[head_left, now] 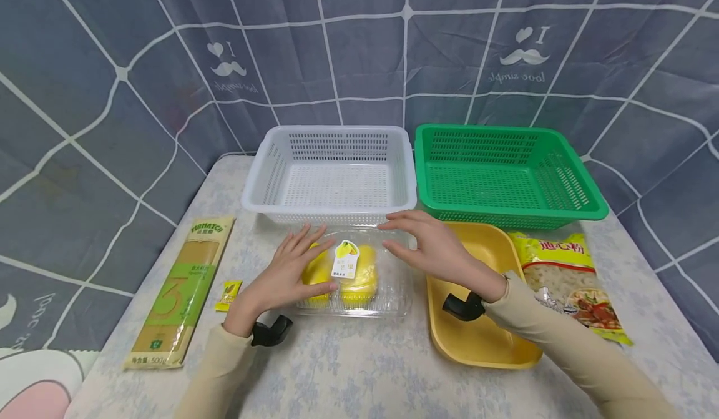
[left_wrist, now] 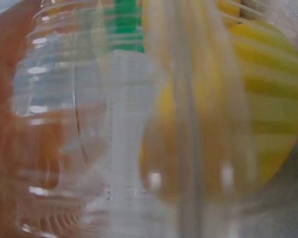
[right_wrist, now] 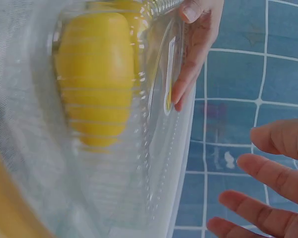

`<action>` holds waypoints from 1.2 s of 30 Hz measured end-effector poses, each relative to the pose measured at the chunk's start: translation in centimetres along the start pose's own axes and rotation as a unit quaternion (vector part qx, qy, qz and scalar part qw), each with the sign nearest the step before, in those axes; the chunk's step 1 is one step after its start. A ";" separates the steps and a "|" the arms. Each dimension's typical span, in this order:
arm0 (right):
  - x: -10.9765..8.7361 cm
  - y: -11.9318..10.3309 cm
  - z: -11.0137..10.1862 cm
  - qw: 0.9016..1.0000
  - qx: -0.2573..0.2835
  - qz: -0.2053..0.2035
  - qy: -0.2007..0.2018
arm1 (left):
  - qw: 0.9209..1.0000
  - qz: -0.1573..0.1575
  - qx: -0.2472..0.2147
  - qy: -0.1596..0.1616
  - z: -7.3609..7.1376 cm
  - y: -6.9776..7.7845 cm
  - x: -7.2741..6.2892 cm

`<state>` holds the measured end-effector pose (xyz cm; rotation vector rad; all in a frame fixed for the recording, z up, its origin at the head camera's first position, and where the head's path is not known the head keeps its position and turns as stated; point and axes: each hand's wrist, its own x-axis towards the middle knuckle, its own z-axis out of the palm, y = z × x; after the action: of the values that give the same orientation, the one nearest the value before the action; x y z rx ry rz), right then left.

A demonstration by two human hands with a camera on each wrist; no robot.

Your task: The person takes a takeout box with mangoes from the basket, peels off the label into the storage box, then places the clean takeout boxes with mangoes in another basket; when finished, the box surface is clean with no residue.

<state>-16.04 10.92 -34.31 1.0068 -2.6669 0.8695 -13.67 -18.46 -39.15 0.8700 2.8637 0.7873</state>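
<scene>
A clear plastic clamshell box lies on the table in the head view, with yellow fruit-like pieces inside and a white paper label on the lid. My left hand is spread over the box's left side, its fingers straight and fingertips at the lid. Over the right end hovers my right hand, fingers loosely extended, holding nothing; the right wrist view shows these fingers apart from the box. Ribbed clear plastic and a yellow piece fill the blurred left wrist view.
Behind the box stand a white basket and a green basket. A yellow tray sits to the right, beside a pasta bag. On the left lie a spaghetti pack and a small yellow packet.
</scene>
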 end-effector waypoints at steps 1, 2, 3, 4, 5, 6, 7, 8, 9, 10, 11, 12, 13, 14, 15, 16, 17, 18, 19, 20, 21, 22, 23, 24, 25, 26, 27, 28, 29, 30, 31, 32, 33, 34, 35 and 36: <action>0.3 -0.1 0.2 1.000 0.000 -0.002 -0.004 | 1.000 -0.004 0.001 0.002 0.1 0.0 0.0; 0.5 -0.1 0.4 1.000 -0.002 -0.004 -0.008 | 1.000 -0.006 0.000 0.003 0.2 0.0 0.0; 0.8 -0.2 0.6 1.000 -0.005 -0.007 -0.011 | 1.000 -0.009 -0.001 0.004 0.2 0.0 0.0; 1.1 -0.3 0.7 1.000 -0.006 -0.012 -0.015 | 1.000 -0.011 -0.002 0.004 0.3 0.0 0.0; 1.4 -0.3 0.9 1.000 -0.006 -0.015 -0.021 | 1.000 -0.014 -0.005 0.006 0.3 -0.1 0.0; 1.7 -0.4 1.1 0.999 -0.005 -0.018 -0.027 | 1.000 -0.015 -0.006 0.008 0.4 -0.1 0.0; 2.0 -0.5 1.3 0.999 -0.005 -0.019 -0.036 | 1.000 -0.016 -0.011 0.011 0.4 -0.1 0.0; 2.4 -0.6 1.4 0.999 -0.005 -0.019 -0.046 | 1.000 -0.016 -0.016 0.014 0.5 -0.2 0.0; 2.7 -0.8 1.6 0.998 -0.004 -0.018 -0.059 | 1.000 -0.015 -0.020 0.017 0.5 -0.2 0.1; 3.0 -0.9 1.7 0.997 -0.004 -0.016 -0.072 | 0.999 -0.013 -0.024 0.020 0.6 -0.3 0.1; 3.4 -0.9 1.9 0.996 -0.005 -0.014 -0.086 | 0.999 -0.011 -0.028 0.023 0.6 -0.3 0.1; 3.7 -1.0 2.1 0.995 -0.007 -0.012 -0.100 | 0.999 -0.009 -0.031 0.026 0.7 -0.3 0.2; 4.0 -1.0 2.3 0.993 -0.008 -0.011 -0.114 | 0.999 -0.007 -0.035 0.028 0.7 -0.4 0.2; 4.3 -1.1 2.4 0.992 -0.009 -0.008 -0.126 | 0.999 -0.005 -0.037 0.030 0.8 -0.4 0.3; 4.5 -1.1 2.6 0.990 -0.010 -0.007 -0.138 | 0.999 -0.004 -0.039 0.032 0.9 -0.4 0.3; 4.7 -1.1 2.8 0.989 -0.012 -0.005 -0.148 | 0.999 -0.004 -0.040 0.033 0.9 -0.4 0.3; 4.9 -1.2 3.0 0.988 -0.013 -0.003 -0.156 | 0.999 -0.004 -0.042 0.034 1.0 -0.4 0.3; 5.1 -1.2 3.1 0.987 -0.013 -0.001 -0.163 | 0.998 -0.004 -0.044 0.034 1.0 -0.4 0.3; 5.2 -1.3 3.2 0.986 -0.014 0.002 -0.168 | 0.998 -0.005 -0.044 0.034 1.0 -0.4 0.3; 5.3 -1.3 3.4 0.985 -0.018 0.005 -0.172 | 0.998 -0.007 -0.045 0.035 1.1 -0.3 0.3; 5.5 -1.3 3.5 0.984 -0.020 0.008 -0.176 | 0.998 -0.008 -0.046 0.037 1.1 -0.3 0.3; 5.6 -1.4 3.6 0.983 -0.024 0.011 -0.181 | 0.998 -0.008 -0.046 0.038 1.1 -0.3 0.3; 5.7 -1.4 3.7 0.982 -0.028 0.015 -0.187 | 0.998 -0.009 -0.047 0.039 1.1 -0.3 0.3; 5.8 -1.5 3.8 0.980 -0.032 0.021 -0.194 | 0.998 -0.010 -0.048 0.041 1.2 -0.3 0.2; 5.8 -1.5 3.8 0.978 -0.035 0.029 -0.202 | 0.998 -0.010 -0.049 0.042 1.2 -0.3 0.2; 5.9 -1.6 3.9 0.976 -0.039 0.036 -0.211 | 0.998 -0.010 -0.049 0.044 1.2 -0.3 0.2; 6.0 -1.6 4.0 0.974 -0.042 0.043 -0.219 | 0.998 -0.011 -0.050 0.045 1.3 -0.3 0.2; 6.1 -1.7 4.1 0.972 -0.045 0.049 -0.227 | 0.998 -0.012 -0.051 0.045 1.3 -0.3 0.2; 6.2 -1.7 4.1 0.970 -0.047 0.054 -0.234 | 0.998 -0.014 -0.051 0.045 1.3 -0.3 0.2; 6.3 -1.7 4.2 0.968 -0.050 0.057 -0.240 | 0.998 -0.015 -0.052 0.045 1.3 -0.3 0.1; 6.4 -1.8 4.3 0.967 -0.050 0.059 -0.244 | 0.997 -0.016 -0.052 0.045 1.3 -0.3 0.1; 6.5 -1.8 4.4 0.966 -0.049 0.059 -0.248 | 0.997 -0.019 -0.052 0.045 1.4 -0.3 0.1; 6.6 -1.8 4.5 0.965 -0.048 0.059 -0.251 | 0.997 -0.023 -0.053 0.043 1.3 -0.3 0.0; 6.7 -1.7 4.6 0.964 -0.046 0.058 -0.254 | 0.997 -0.026 -0.053 0.043 1.3 -0.4 0.0; 6.7 -1.7 4.6 0.964 -0.044 0.059 -0.257 | 0.997 -0.027 -0.052 0.042 1.3 -0.4 0.0; 6.8 -1.8 4.7 0.963 -0.041 0.060 -0.259 | 0.997 -0.029 -0.053 0.042 1.3 -0.4 -0.1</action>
<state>-19.80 3.41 -35.04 1.2013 -3.1927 0.5635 -13.57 -18.23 -40.48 0.7546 2.8723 0.9808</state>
